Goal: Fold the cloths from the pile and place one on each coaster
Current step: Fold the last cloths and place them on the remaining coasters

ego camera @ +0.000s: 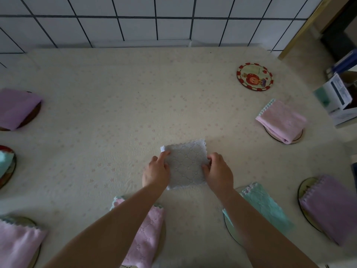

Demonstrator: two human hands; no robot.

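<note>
A pale grey-white cloth point(185, 163), folded into a small square, lies flat on the table in front of me. My left hand point(156, 172) presses its left edge with fingers on the cloth. Its right edge is pinched by my right hand point(218, 172). One round coaster point(254, 76) with a red rim and a cartoon picture sits bare at the far right. Folded cloths rest on other coasters: pink point(282, 119) at right, purple point(330, 207) at near right, teal point(264, 207) and pink point(146, 229) under my forearms.
More covered coasters lie along the left: purple cloth point(17, 108), teal cloth point(4, 161), pink cloth point(17, 244). A tiled wall point(154, 22) bounds the far side of the table. Boxes point(338, 97) stand off the right edge.
</note>
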